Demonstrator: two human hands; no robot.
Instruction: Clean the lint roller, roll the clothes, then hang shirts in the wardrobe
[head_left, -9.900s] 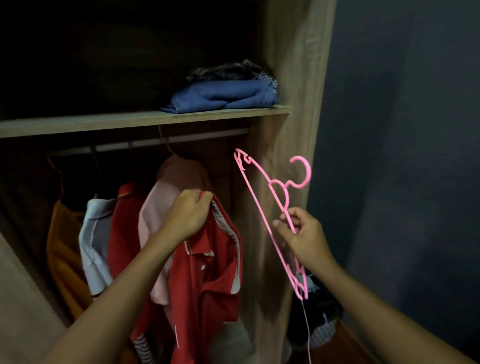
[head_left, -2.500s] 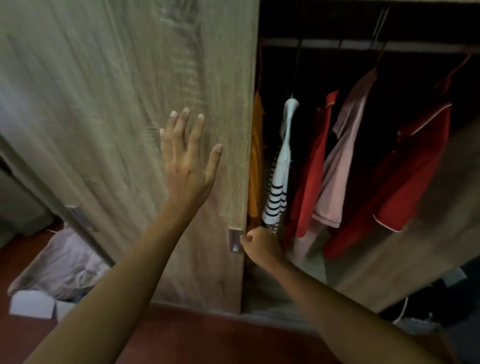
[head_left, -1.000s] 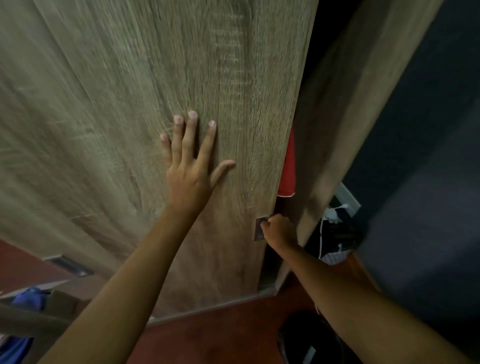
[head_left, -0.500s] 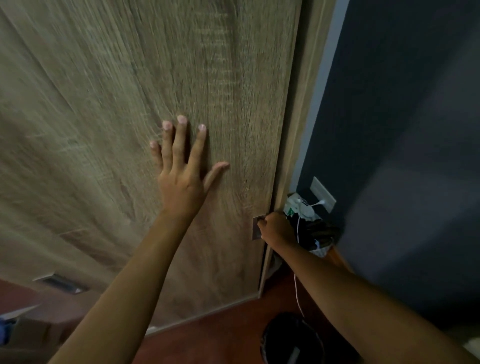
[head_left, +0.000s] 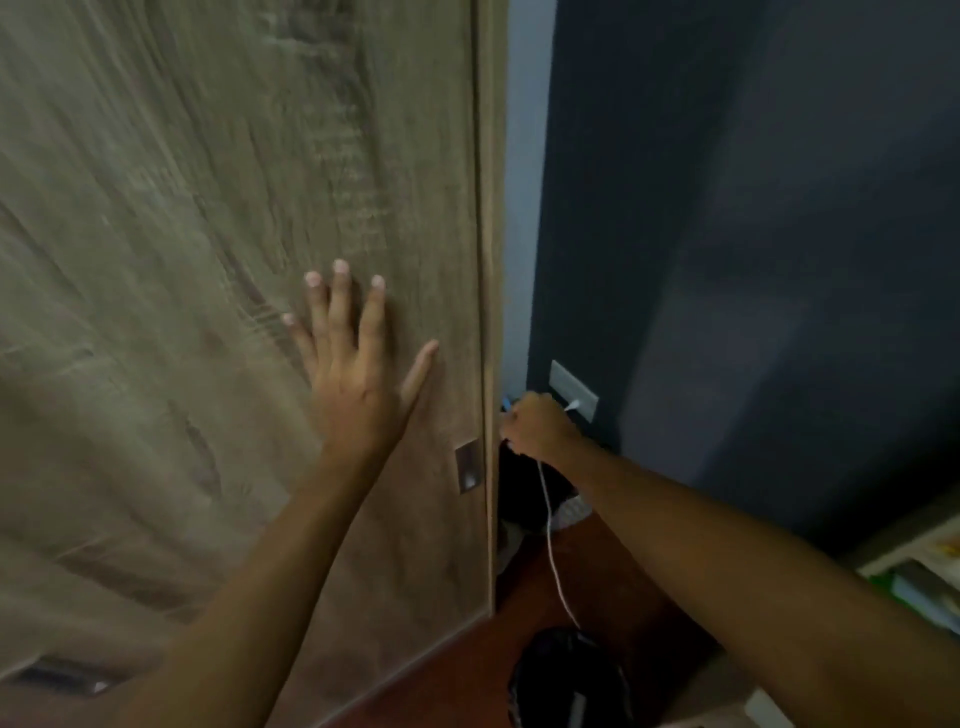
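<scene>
wood-grain door (head_left: 208, 260): fills the left of the frame, drawn up against the wardrobe's edge, shirts hidden behind it
left hand (head_left: 358, 379): flat on the panel, fingers spread, gripping nothing
right hand (head_left: 535, 428): curled at the door's edge by a white cable (head_left: 551, 540); grip unclear
handling: stiff, heavy-looking panel; best taken at the recessed handle (head_left: 467, 467), lower centre

Left hand (head_left: 358, 395) spread flat; right hand (head_left: 537, 428) curled.

hands 2 (head_left: 358, 384) (head_left: 535, 428) | wardrobe door 1 (head_left: 208, 260) | recessed handles 2 (head_left: 467, 467) (head_left: 62, 675) | wall socket 1 (head_left: 573, 389) | white cable 1 (head_left: 551, 540)
</scene>
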